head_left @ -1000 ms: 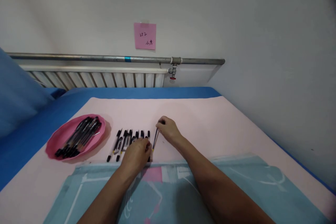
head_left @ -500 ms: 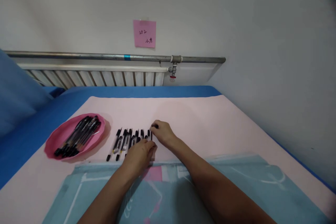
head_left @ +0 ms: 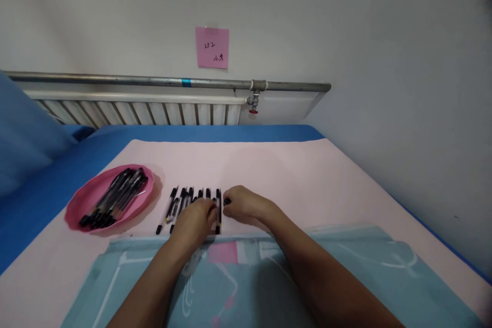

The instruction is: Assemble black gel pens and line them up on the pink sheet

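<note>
The two hands are apart, with the rightmost pen (head_left: 218,221) standing out in the gap between them. The left hand (head_left: 194,220) lies over the row of black-capped gel pens (head_left: 167,210) on the pale pink tabletop (head_left: 288,169), its fingers curled; whether they grip a pen I cannot tell. The right hand (head_left: 244,203), just right of that last pen, has its fingers closed around a small black piece (head_left: 227,201), partly hidden. Left of the row, a pink scalloped bowl (head_left: 75,206) holds a heap of black pens (head_left: 113,197). A teal cloth (head_left: 353,261) with white lines covers the near edge, beneath both forearms.
</note>
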{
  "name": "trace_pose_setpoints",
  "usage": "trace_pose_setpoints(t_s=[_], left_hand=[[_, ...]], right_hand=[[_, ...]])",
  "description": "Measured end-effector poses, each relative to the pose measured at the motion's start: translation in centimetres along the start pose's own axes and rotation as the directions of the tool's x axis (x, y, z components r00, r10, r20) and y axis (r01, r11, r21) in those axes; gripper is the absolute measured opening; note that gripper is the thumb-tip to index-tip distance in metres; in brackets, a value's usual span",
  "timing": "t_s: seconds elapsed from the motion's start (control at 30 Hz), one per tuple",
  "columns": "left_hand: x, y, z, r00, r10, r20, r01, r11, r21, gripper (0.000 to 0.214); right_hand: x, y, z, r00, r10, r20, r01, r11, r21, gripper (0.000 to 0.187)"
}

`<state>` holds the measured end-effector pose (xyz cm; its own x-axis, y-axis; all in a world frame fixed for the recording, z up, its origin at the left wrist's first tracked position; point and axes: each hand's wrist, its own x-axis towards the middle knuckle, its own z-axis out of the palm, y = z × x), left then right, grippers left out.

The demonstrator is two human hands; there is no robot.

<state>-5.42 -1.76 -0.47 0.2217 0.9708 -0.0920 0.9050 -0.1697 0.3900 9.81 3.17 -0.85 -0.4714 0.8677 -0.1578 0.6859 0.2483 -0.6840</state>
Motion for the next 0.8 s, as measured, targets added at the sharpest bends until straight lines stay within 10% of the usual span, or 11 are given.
trace_pose_setpoints(t_s=[0.2, 0.47, 0.67, 0.8], left_hand=[[0.1, -0.4, -0.3, 0.999, -0.035, -0.016, 0.035, 0.999, -0.026, 0.023], [0.0, -0.6, -0.5, 0.998, -0.054, -0.026, 0.052, 0.997, -0.063, 0.024], [0.1, -0.7, -0.5, 0.998, -0.056, -0.024, 0.055, 0.996, -0.074, 0.024], [0.1, -0.7, -0.5, 0.998, -0.055, -0.025, 0.053, 0.996, -0.075, 0.023]], right_hand=[[-0.7, -0.8, -1.0, 0.978, -0.013, 0.209, -0.004, 0.997, 0.082, 0.009], [0.0, -0.2, -2.1, 0.988, 0.12, 0.102, -0.11, 0.989, -0.101, 0.015], [-0.5, -0.5, -1.5, 0.932, 0.068, 0.355, -0.069, 0.998, -0.01, 0.014], [-0.5, -0.8, -1.8, 0.951, 0.051, 0.305, -0.075, 0.995, 0.067, 0.02]])
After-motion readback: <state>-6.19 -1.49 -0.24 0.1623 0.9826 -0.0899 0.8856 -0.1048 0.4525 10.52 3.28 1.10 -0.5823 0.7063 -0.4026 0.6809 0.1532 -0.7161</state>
